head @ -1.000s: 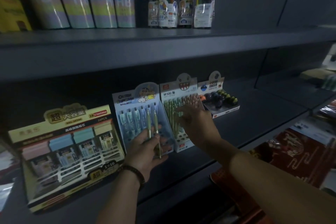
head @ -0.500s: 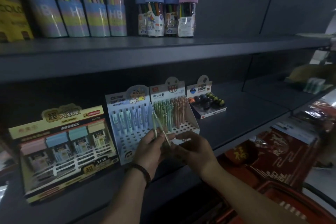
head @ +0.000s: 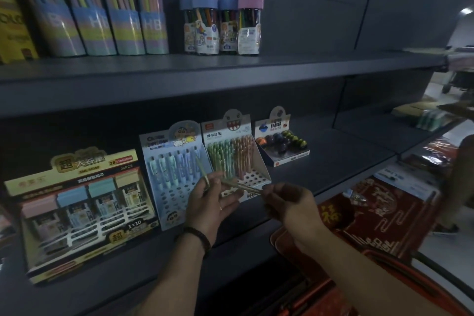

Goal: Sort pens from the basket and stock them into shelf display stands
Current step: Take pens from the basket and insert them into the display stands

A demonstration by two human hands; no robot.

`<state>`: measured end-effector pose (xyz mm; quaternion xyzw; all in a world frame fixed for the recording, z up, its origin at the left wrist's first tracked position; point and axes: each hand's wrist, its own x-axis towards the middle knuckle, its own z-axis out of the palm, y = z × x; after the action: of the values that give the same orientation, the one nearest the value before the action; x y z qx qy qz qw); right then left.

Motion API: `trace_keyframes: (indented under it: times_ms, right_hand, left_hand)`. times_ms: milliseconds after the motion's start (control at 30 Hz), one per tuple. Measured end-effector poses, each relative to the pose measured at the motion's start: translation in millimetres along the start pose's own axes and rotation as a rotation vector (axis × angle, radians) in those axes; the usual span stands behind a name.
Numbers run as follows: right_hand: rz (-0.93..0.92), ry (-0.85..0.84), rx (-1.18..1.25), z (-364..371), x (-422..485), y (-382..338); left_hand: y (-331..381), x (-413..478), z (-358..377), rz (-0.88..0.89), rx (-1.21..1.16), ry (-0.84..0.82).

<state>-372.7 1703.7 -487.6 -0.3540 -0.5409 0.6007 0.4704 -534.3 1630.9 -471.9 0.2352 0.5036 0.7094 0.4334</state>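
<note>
Nearest, at the lower right, the red basket (head: pixel 384 287) sits below the shelf edge (head: pixel 256 233). Above it, the right hand (head: pixel 289 204) pinches the near-right end of a green pen (head: pixel 241 186), whose long axis runs almost level, left to right, toward the left hand (head: pixel 209 202). The left hand, palm up with fingers loosely curled, pinches a second green pen (head: pixel 202 170) that tilts up and to the far left. Just beyond both hands stands the display stand with green and orange pens (head: pixel 256 174); its near rows of holes appear vacant, directly ahead of the level pen. By judgement, that pen must swing upright before it drops in. Left of it stands the blue pen stand (head: pixel 166 202), with open shelf to the right.
</note>
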Motion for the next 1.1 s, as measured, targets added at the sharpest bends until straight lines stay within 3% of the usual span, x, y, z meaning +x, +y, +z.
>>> trace_keyframes:
  times_ms: [333,533,667,800,1100]
  right_hand:
    - [-0.008,0.159,0.12,23,27,-15]
    - [-0.332,0.261,-0.337,36,60,-15]
    - [-0.485,0.231,-0.517,48,78,-25]
    - [-0.509,0.159,-0.675,59,87,-27]
    - [-0.531,0.049,-0.808,69,102,-13]
  left_hand:
    - [-4,12,-9,-0.027,0.198,-0.037]
    - [-10,35,-33,0.099,0.606,0.042]
    - [-11,48,-42,0.073,0.61,0.122]
    - [-7,54,-48,0.136,0.562,0.218]
    - [2,50,-46,0.214,0.611,0.167]
